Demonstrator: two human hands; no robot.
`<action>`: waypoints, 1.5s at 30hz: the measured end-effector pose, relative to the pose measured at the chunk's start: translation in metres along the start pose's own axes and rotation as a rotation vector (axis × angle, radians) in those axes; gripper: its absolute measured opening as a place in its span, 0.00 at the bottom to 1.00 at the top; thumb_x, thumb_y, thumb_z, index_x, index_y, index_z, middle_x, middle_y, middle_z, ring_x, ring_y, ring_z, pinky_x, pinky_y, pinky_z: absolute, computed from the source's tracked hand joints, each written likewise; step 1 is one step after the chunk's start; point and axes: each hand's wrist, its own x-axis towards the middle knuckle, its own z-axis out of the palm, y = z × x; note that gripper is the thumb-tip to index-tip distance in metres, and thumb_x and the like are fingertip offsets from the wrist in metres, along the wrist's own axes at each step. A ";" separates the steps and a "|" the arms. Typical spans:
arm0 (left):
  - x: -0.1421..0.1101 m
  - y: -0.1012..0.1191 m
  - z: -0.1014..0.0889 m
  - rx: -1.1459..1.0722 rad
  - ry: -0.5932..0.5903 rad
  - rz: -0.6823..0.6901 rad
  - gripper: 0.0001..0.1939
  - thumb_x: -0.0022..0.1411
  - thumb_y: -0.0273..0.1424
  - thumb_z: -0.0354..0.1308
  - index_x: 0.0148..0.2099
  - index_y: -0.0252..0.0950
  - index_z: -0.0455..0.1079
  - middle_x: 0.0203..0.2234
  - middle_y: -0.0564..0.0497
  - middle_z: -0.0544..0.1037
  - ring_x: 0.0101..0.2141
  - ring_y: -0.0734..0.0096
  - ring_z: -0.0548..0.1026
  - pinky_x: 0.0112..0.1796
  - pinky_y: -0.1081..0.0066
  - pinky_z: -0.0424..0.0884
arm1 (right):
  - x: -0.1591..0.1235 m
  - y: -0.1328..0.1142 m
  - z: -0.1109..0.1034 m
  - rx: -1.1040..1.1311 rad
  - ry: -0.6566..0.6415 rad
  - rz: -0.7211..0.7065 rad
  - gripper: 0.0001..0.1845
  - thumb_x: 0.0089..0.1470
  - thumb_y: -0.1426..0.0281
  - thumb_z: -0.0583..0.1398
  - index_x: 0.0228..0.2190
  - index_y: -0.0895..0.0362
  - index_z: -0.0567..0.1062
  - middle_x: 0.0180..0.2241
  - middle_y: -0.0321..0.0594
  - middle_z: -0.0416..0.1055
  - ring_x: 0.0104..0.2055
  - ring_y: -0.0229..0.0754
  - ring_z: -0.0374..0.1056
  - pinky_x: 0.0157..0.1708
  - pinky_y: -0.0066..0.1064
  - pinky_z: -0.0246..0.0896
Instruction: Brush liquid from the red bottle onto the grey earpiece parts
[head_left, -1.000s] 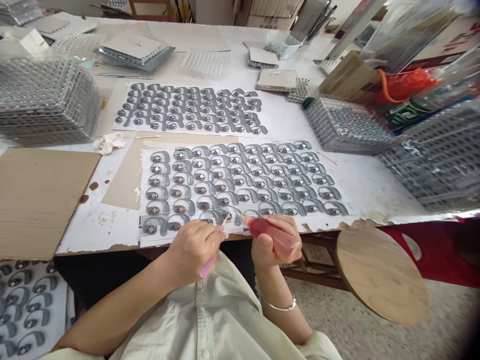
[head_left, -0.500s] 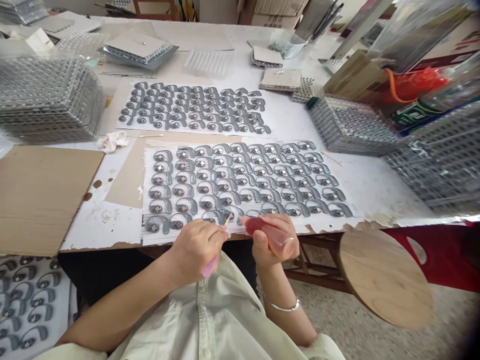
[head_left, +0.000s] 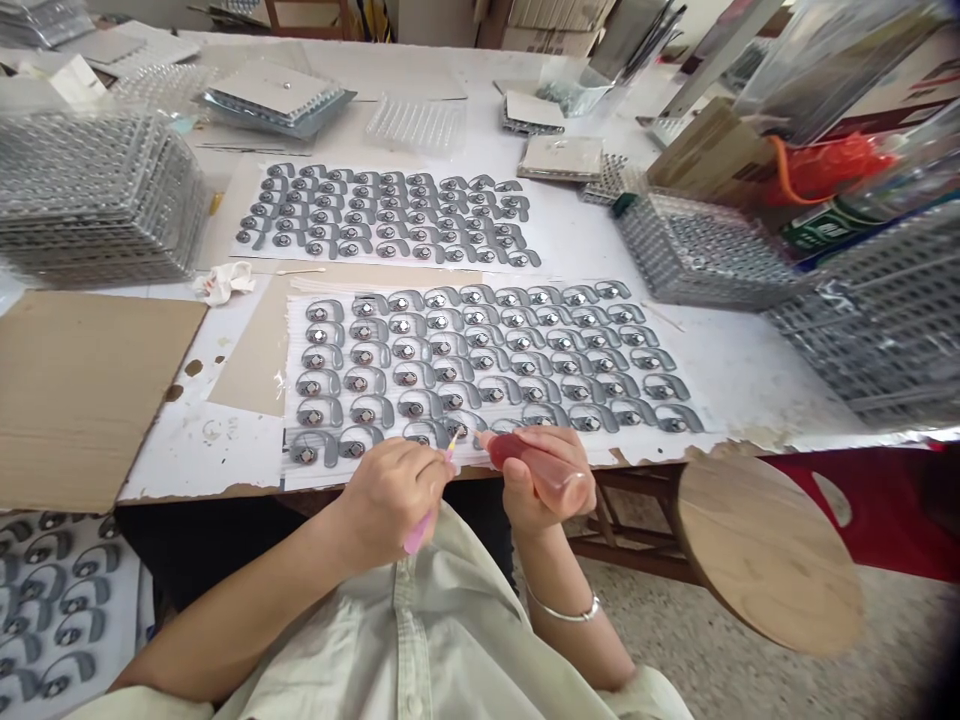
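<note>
The left hand (head_left: 394,497) has its fingers clamped on a slim pink pick (head_left: 420,530). The right hand (head_left: 551,480) clamps a translucent red squeeze bottle (head_left: 525,465), nozzle just above grey hook-shaped pieces (head_left: 495,390) on the white bench (head_left: 202,450); a slip or hard squeeze could smear them.

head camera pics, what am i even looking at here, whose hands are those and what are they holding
These pictures come from a camera worn on a person's head, looking forward and down, so you see what the wearer sees. There is no robot: the two hands are the wearer's own. The left hand pinches a thin pink-handled tool with a fine tip. The right hand grips a red squeeze bottle with a narrow nozzle, and a silver bangle sits on that wrist. Both hands are at the near edge of a white-topped table. Rows of small grey hook-shaped parts with round metallic centres lie on it. Stacked clear trays stand to the left, beside a cardboard sheet.
</note>
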 end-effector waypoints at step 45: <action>-0.004 -0.005 0.002 -0.043 -0.017 -0.033 0.08 0.56 0.18 0.52 0.37 0.31 0.69 0.30 0.47 0.79 0.31 0.66 0.78 0.32 0.67 0.74 | 0.009 -0.013 -0.002 -0.127 -0.025 -0.307 0.12 0.53 0.66 0.62 0.37 0.60 0.71 0.25 0.37 0.71 0.26 0.38 0.70 0.21 0.30 0.70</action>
